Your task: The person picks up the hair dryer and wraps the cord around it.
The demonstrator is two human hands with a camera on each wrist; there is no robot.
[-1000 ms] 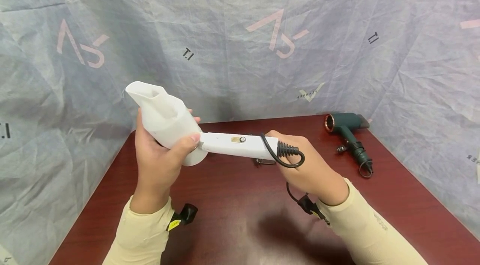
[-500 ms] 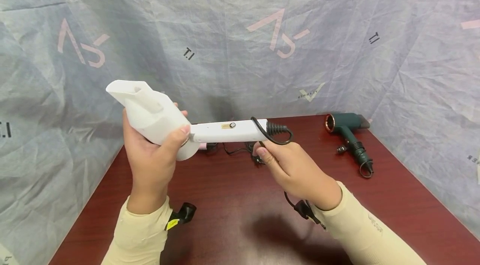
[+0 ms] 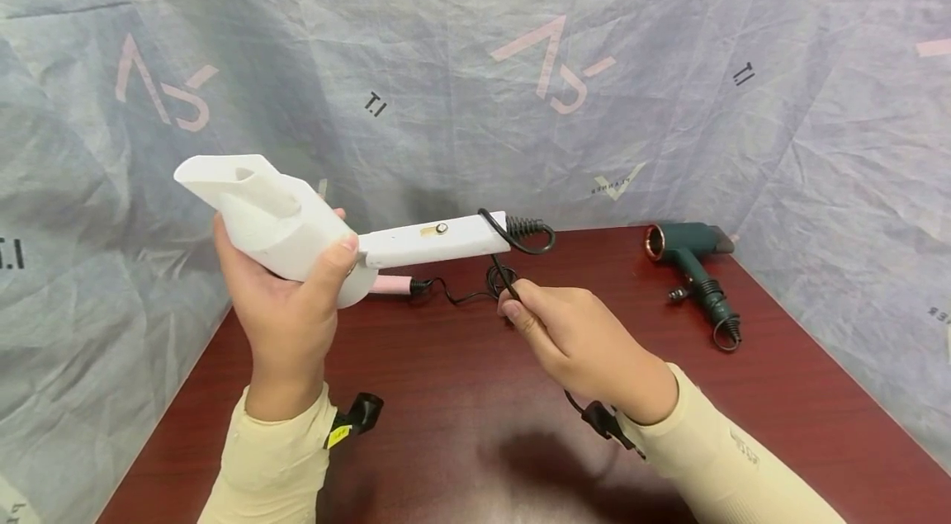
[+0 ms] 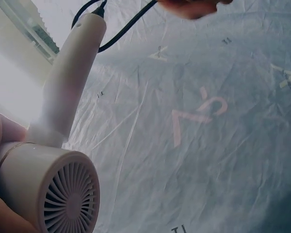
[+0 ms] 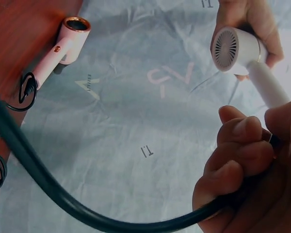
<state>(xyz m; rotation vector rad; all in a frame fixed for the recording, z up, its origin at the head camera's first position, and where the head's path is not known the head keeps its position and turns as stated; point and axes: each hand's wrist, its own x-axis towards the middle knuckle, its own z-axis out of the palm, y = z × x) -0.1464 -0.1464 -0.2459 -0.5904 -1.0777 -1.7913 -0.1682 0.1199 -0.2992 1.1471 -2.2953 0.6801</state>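
A white hair dryer (image 3: pixel 438 240) with a flattened nozzle is held up above the table. My left hand (image 3: pixel 286 309) grips it round the barrel, thumb near the joint with the handle. In the left wrist view the vented rear grille (image 4: pixel 73 201) faces the camera. One loop of the black cord (image 3: pixel 496 264) crosses the handle's end. Below that end my right hand (image 3: pixel 587 342) pinches the cord between thumb and fingers; its curled fingers (image 5: pixel 235 145) close round the cord in the right wrist view. The black plug (image 3: pixel 598 419) hangs below my right wrist.
A dark green hair dryer (image 3: pixel 691 260) lies at the table's right rear, its cord wrapped round the handle. Behind the white one lies a pink hair dryer (image 5: pixel 63 48) with a coiled cord. A grey printed cloth (image 3: pixel 446 54) encloses the dark red table (image 3: pixel 446 425).
My left hand has moved left with the white hair dryer, its handle end rising. My right hand has come away from the handle, drawing the cord down below it. More of the pink dryer shows.
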